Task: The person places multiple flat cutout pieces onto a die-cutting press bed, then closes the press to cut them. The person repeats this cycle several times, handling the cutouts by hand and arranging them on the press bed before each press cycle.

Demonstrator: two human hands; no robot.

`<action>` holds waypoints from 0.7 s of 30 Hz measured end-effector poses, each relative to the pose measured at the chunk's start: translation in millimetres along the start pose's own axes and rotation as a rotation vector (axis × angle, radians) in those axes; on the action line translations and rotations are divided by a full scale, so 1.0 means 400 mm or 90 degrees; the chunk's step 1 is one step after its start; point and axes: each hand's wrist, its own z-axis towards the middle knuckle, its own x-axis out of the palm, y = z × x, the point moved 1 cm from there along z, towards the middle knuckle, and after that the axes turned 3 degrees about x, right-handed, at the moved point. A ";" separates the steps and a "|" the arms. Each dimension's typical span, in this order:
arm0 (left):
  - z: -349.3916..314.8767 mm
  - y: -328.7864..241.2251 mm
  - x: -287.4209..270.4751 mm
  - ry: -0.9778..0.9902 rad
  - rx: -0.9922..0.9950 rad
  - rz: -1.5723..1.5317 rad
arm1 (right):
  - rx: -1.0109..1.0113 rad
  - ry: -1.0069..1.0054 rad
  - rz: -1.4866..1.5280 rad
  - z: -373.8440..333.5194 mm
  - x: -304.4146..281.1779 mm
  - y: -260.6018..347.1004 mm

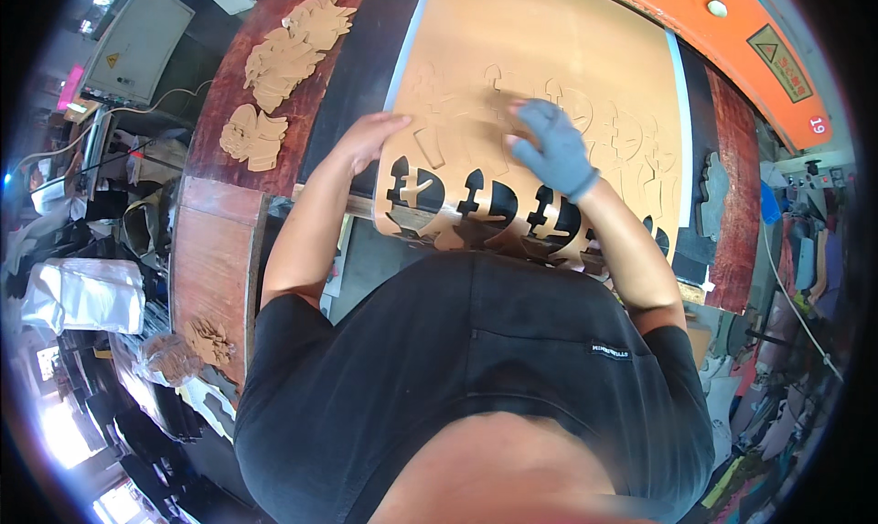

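A wide tan sheet (540, 26) lies over the table in front of me, its near end hanging over the edge by my body. Cut outlines of shoe-part-like shapes run across its middle, and a row of cut-through openings shows dark near the edge. My left hand (368, 142), bare, rests at the sheet's left edge with its fingers stretched out. My right hand (555, 151), in a grey-blue glove, is over the cut outlines right of centre. Its fingers are bent but apart, with nothing visible between them; the fingertips are slightly blurred.
Loose piles of tan cut pieces (283, 62) lie on the dark red board to the left, with a smaller pile (254, 138) nearer. An orange machine beam (686, 7) crosses the far right. A dark grey shaped piece (713, 195) lies right of the sheet.
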 end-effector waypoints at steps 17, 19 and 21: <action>0.071 -0.042 0.049 0.268 -0.031 -0.454 | 0.410 0.128 0.239 0.200 0.204 0.052; 0.057 -0.052 0.061 0.210 -0.012 -0.422 | 0.464 0.079 0.339 0.195 0.204 0.037; 0.046 -0.063 0.061 0.092 0.016 -0.268 | 0.537 -0.006 0.504 0.183 0.202 0.019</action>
